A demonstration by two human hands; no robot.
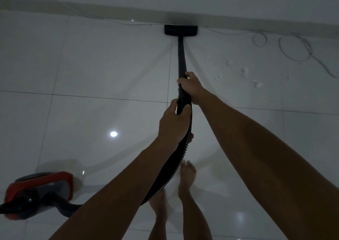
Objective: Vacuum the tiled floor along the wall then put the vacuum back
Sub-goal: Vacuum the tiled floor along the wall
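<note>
Hose (pixel 169 168) partly behind left forearm; red canister (pixel 39 194) cut by left edge, blurred.

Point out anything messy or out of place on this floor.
White crumbly scraps lie scattered on the glossy tiled floor right of the black vacuum head. A thin pale cable sprawls in loose loops by the wall.

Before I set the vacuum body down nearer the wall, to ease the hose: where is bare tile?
Bare tile left of the wand, between baseboard and red canister. Right is crowded: white debris and looped cable.
</note>
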